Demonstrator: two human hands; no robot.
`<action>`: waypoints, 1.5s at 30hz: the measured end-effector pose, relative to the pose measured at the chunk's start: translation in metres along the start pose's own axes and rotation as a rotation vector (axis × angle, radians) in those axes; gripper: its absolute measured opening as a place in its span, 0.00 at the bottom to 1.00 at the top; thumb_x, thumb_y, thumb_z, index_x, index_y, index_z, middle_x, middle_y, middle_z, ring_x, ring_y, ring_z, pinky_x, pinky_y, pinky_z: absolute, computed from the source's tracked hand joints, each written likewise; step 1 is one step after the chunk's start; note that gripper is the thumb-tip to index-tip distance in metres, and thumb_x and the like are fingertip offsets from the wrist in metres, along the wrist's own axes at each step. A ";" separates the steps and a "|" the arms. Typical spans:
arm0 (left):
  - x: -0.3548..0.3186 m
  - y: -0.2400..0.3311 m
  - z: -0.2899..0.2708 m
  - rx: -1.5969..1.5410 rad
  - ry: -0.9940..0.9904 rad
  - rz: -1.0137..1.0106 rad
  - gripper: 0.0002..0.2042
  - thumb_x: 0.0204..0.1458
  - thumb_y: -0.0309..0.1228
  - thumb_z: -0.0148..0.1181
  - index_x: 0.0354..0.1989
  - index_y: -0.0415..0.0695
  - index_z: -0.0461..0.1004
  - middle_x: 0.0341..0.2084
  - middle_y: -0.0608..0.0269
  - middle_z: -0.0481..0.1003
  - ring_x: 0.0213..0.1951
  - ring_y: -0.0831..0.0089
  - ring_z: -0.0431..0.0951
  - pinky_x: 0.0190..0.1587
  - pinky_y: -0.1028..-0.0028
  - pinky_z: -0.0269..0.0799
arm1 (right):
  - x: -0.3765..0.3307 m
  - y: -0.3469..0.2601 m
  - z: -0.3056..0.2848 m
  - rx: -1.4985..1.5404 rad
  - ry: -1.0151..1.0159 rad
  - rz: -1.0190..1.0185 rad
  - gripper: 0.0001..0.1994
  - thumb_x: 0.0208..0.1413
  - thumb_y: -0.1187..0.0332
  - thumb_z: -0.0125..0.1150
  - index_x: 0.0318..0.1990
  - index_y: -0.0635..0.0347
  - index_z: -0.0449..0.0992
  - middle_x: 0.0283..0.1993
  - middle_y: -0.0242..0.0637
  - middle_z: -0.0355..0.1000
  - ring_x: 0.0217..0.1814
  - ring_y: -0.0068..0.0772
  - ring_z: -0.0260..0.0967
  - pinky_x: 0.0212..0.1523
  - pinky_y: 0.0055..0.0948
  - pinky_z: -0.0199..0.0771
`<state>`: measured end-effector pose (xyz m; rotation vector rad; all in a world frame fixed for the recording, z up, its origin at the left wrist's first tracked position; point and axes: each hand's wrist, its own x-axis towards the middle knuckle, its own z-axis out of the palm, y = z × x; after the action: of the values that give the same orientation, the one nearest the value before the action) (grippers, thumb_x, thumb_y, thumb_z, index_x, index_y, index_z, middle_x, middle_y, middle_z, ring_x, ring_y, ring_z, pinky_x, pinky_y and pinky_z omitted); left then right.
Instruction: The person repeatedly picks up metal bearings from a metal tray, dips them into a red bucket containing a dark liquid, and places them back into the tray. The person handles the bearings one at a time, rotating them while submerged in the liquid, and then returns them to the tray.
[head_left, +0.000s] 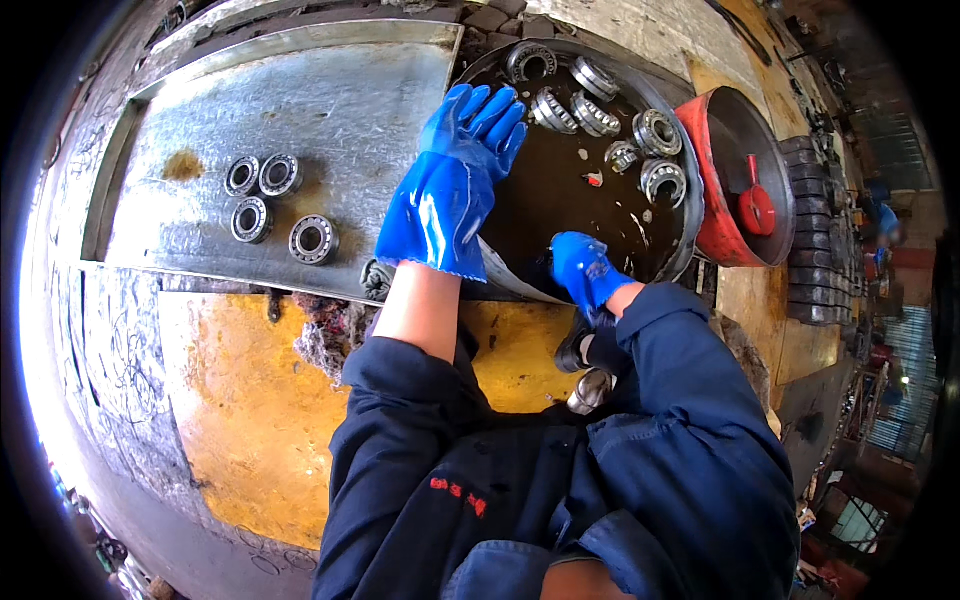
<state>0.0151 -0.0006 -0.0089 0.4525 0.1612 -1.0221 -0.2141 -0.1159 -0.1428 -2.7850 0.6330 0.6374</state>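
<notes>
My left hand (465, 150), in a long blue rubber glove, is raised over the line between a metal tray (340, 110) and a round tub of dark liquid (545, 195). Its fingers are stretched out and it holds nothing. At the tub's near rim is my right hand (585, 270), also blue-gloved. Its fingers curl inward, and whatever they may hold is hidden. Several shiny roller bearings sit in the tub's far and right part, among them one bearing (657, 133) at the right. Several more, including a bearing (314, 240), lie flat on the tray.
A red drum (705, 190) tilts against the tub's right side, with a red-handled scoop (757, 210) inside. Dark ribbed blocks (820, 230) are stacked beyond it. A grey rag (378, 281) rests by the tray's near edge. Yellow board (250, 390) and fluffy waste (330, 340) lie below.
</notes>
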 end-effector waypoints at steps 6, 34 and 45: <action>0.002 0.003 0.002 -0.038 -0.027 -0.022 0.24 0.65 0.43 0.48 0.66 0.44 0.62 0.63 0.49 0.68 0.61 0.51 0.71 0.57 0.54 0.74 | -0.008 -0.012 -0.027 -0.361 -0.173 -0.191 0.14 0.48 0.61 0.60 0.38 0.58 0.83 0.41 0.49 0.80 0.41 0.51 0.78 0.41 0.47 0.77; 0.001 0.002 -0.002 -0.042 -0.101 0.023 0.20 0.65 0.40 0.48 0.61 0.43 0.68 0.60 0.52 0.72 0.58 0.56 0.75 0.51 0.61 0.80 | -0.001 -0.003 -0.015 -0.272 -0.128 -0.167 0.14 0.47 0.60 0.62 0.37 0.59 0.83 0.40 0.52 0.79 0.43 0.54 0.78 0.45 0.50 0.76; 0.008 -0.003 -0.007 -0.040 -0.130 0.026 0.20 0.66 0.41 0.48 0.61 0.43 0.68 0.59 0.52 0.73 0.57 0.56 0.76 0.50 0.61 0.81 | 0.001 -0.017 -0.020 -0.471 -0.220 -0.265 0.11 0.46 0.62 0.62 0.34 0.55 0.84 0.37 0.49 0.80 0.38 0.50 0.79 0.39 0.47 0.77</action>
<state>0.0173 -0.0054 -0.0190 0.3503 0.0594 -1.0182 -0.1981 -0.1069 -0.1234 -3.0685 0.0666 1.1342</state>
